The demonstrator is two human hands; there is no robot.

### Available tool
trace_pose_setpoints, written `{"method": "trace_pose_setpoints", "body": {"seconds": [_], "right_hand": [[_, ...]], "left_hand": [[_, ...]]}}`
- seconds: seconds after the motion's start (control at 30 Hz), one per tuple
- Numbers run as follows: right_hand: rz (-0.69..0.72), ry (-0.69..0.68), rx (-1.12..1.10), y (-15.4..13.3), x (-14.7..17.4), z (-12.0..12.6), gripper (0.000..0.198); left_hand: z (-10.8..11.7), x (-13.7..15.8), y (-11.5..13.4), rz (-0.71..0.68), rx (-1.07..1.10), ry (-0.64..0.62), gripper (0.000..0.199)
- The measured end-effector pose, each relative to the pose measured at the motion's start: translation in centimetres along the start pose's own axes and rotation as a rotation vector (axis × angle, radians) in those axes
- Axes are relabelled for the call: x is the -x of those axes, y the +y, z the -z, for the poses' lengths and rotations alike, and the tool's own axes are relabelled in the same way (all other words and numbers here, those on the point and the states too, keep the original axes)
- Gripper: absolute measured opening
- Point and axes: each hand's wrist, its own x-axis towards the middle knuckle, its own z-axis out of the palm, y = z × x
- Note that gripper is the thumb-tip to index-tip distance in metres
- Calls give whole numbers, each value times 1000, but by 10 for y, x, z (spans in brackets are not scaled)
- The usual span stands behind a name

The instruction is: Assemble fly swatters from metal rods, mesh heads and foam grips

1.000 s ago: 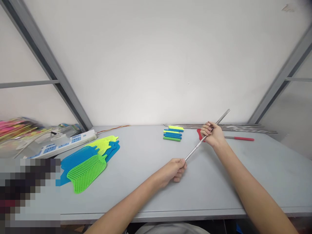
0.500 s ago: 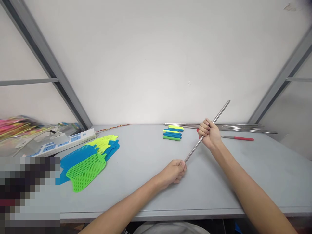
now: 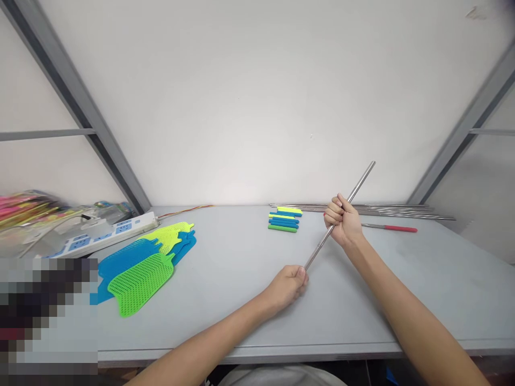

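A shiny metal telescopic rod (image 3: 363, 178) slants up to the right above the table, narrower at its lower end. My left hand (image 3: 287, 287) is closed around that lower end. Further up, my right hand (image 3: 343, 221) wraps its fingers around the thicker part, with a length of rod sticking out above the fist. Behind the right hand lies a tool with a red handle (image 3: 400, 229) and a metal shaft; the hand partly hides it. Left of that hand is a small stack of yellow, blue and green plastic tubes (image 3: 283, 221).
Several metal rods (image 3: 406, 210) lie along the wall. Perforated fly swatter heads in green (image 3: 142, 284), blue (image 3: 129, 259) and yellow (image 3: 177, 235) overlap on the left. Beyond them are a power strip (image 3: 137, 222) and bagged colourful items (image 3: 28, 209). The lower left corner is pixelated.
Both hands keep hold of the rod. The right hand and the rod's top have shifted very slightly left, with the whole view moving a little too.
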Motion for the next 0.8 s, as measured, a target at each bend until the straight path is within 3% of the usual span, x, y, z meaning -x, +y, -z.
{"method": "trace_pose_setpoints", "body": {"seconds": [0.8], "right_hand": [[10,-2,-50,7,1,1,25]], "left_hand": [[1,3,3,22,-5,23,33]]}}
